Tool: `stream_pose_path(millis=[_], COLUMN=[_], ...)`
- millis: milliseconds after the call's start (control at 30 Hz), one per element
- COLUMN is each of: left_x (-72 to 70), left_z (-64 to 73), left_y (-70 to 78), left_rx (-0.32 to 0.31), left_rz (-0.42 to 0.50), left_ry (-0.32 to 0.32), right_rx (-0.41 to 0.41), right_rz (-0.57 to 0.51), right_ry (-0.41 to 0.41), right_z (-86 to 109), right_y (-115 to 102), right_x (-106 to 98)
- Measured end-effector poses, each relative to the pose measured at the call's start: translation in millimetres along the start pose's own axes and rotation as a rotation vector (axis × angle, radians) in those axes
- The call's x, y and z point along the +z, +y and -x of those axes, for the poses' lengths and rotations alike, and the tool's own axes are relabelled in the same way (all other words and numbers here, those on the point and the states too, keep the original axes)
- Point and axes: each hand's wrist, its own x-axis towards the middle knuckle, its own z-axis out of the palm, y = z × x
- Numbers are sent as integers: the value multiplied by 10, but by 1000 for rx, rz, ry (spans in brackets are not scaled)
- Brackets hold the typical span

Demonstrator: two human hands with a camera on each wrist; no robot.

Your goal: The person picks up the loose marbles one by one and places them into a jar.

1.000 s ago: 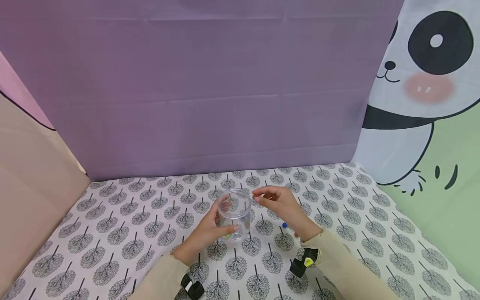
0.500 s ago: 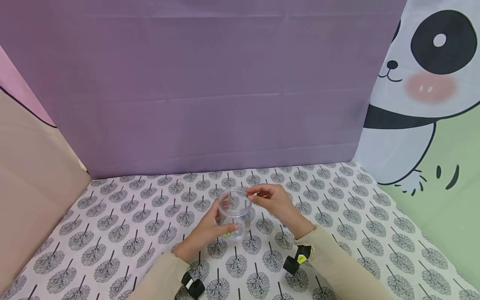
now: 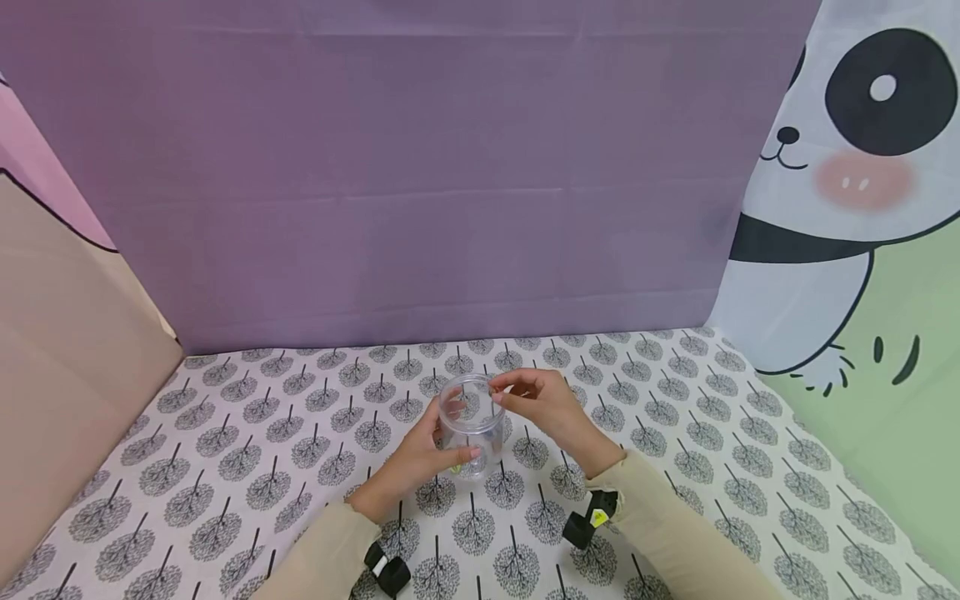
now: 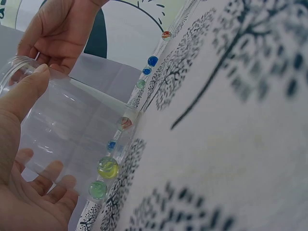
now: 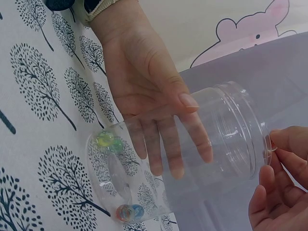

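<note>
Head view: a clear plastic jar [image 3: 474, 439] is stood upright on a white cloth [image 3: 330, 504] printed with black trees, its mouth uncovered and its wall steadied by a person's left hand [image 3: 422, 452]. The jar is held in a wide grasp, with the thumb laid against the near side and the fingers spread around the other. At the jar's rim, on the right, an amber-tinted marble [image 5: 273, 146] is pinched between the thumb and fingertips of the right hand [image 3: 542, 402]; the marble is largely covered by the fingers, and whether the rim is touched by it cannot be told.

In the right wrist view, four glass marbles are seen through the wall at the bottom of the jar, parted into two pairs: a yellow marble [image 5: 104, 139] beside a green marble [image 5: 115, 145], and an orange-red marble [image 5: 124, 213] beside a blue marble [image 5: 137, 211].

Outside the jar, more marbles are strewn on the cloth, as caught in the left wrist view: a red-and-yellow marble [image 4: 166, 36] is set farthest off, two blue marbles [image 4: 152, 61] are grouped close together, and a pale green marble [image 4: 140, 84] is placed nearest the jar. Cream sleeves [image 3: 322, 557] are worn on both arms, and a purple backdrop [image 3: 420, 183] is hung behind the cloth.
</note>
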Motion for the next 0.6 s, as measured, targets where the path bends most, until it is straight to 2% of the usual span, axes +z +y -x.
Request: stream_pose_path(millis=[600], left_x=[-3], left_z=[-7], left_y=[-7], left_rx=[1], left_rz=[15], left_ry=[-7], right_rx=[-28], right_rz=[-28], right_ry=[-15], right_z=[-8], right_y=[-2], right_x=[8])
